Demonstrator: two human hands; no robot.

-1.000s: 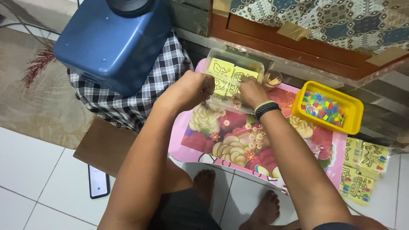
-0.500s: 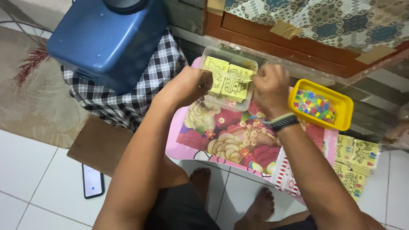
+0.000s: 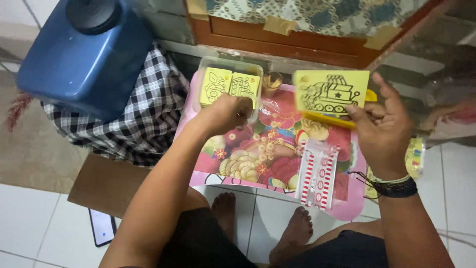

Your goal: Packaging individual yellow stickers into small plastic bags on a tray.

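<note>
Head view: the right hand (image 3: 384,131) holds a yellow card (image 3: 331,92) with a line drawing of a tank, its grip closed on the card's lower right corner. The card's long axis runs left to right, drawing facing up, raised over the pink surface (image 3: 277,149). The left hand (image 3: 227,113), fingers curled shut, rests at a clear tray (image 3: 206,67) of similar cards.

Right hand (image 3: 384,131) lifts a yellow card (image 3: 331,92) — left hand (image 3: 229,113) in the clear tub (image 3: 208,67).
</note>
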